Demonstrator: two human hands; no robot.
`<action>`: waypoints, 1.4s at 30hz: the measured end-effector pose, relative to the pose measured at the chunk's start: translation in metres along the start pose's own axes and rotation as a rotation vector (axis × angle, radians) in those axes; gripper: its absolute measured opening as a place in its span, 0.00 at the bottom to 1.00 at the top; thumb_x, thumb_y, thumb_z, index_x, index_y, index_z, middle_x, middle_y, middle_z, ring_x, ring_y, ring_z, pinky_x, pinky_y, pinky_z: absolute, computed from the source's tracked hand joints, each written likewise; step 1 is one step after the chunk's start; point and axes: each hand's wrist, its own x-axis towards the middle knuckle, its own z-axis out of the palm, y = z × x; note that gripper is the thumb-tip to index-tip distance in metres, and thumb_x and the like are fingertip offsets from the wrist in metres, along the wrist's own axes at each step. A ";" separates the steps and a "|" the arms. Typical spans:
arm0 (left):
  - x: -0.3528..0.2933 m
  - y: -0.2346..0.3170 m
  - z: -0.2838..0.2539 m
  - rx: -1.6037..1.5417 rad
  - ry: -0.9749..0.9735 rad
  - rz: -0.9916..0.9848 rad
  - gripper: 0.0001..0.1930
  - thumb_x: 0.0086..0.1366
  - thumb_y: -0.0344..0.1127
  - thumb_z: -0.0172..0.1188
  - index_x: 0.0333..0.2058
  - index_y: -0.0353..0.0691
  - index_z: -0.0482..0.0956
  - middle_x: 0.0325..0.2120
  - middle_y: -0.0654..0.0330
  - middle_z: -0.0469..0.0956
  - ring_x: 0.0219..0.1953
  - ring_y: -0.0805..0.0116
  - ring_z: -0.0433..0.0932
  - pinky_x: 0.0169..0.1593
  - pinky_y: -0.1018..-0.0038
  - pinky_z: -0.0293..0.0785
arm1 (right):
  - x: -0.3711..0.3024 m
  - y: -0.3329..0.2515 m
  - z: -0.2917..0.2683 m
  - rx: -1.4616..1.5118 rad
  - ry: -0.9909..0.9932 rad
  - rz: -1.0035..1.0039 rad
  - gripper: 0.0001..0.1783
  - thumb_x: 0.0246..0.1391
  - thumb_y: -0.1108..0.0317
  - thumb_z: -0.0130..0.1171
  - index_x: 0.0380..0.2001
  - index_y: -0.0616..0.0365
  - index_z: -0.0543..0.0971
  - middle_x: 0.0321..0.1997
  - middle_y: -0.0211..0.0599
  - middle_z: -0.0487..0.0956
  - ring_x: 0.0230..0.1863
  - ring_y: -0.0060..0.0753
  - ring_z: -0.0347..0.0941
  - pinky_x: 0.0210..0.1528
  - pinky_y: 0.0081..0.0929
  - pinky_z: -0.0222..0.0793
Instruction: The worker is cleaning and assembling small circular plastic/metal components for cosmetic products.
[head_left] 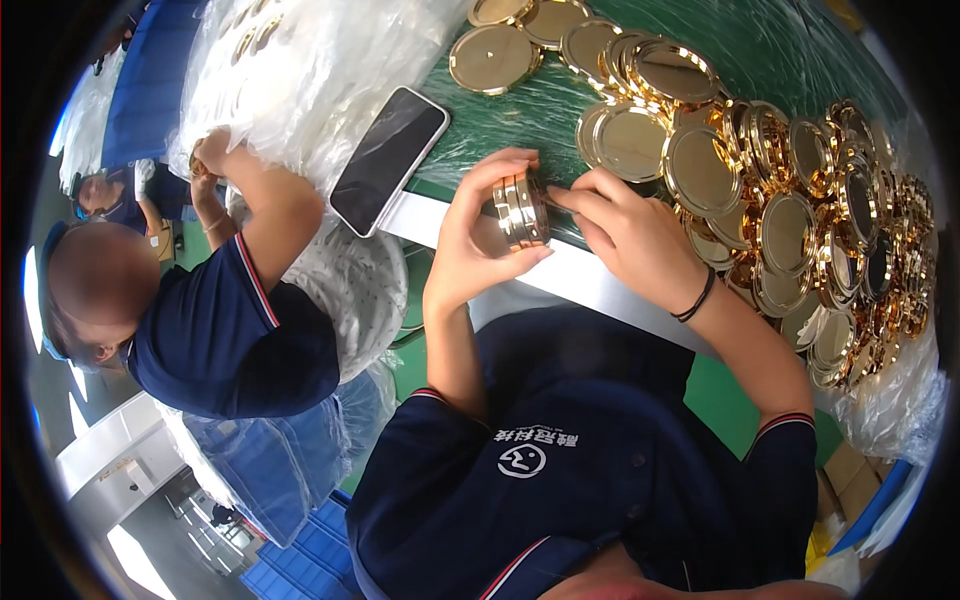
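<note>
At the centre of the frame, the left hand [468, 240] is wrapped around a short stack of gold discs [518, 212], thumb underneath and fingers over the top; the right hand [632, 232] is just to the right of it, thumb and fingers drawn close near the stack's right face, though whether they touch it or pinch something I cannot tell; good handling here probably means gripping by the rims, keeping the discs squared up with light, even pressure, and sparing the polished faces from fingerprints and scratches; the stack is held on edge, its banded rims glossy, pale gold to silvery, the broad faces turned sideways and hardly readable; many loose gold discs [702, 172] with mirror-like faces heap across the upper right on a green tabletop [520, 118]; a smartphone [390, 160] lies left of the hands.
</note>
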 end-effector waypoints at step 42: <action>0.004 0.012 -0.008 0.112 0.040 0.013 0.35 0.47 0.32 0.74 0.55 0.39 0.70 0.56 0.55 0.69 0.58 0.62 0.69 0.61 0.67 0.65 | 0.005 -0.012 -0.007 -0.038 0.052 0.006 0.18 0.58 0.70 0.53 0.52 0.52 0.75 0.47 0.42 0.77 0.42 0.51 0.76 0.41 0.36 0.73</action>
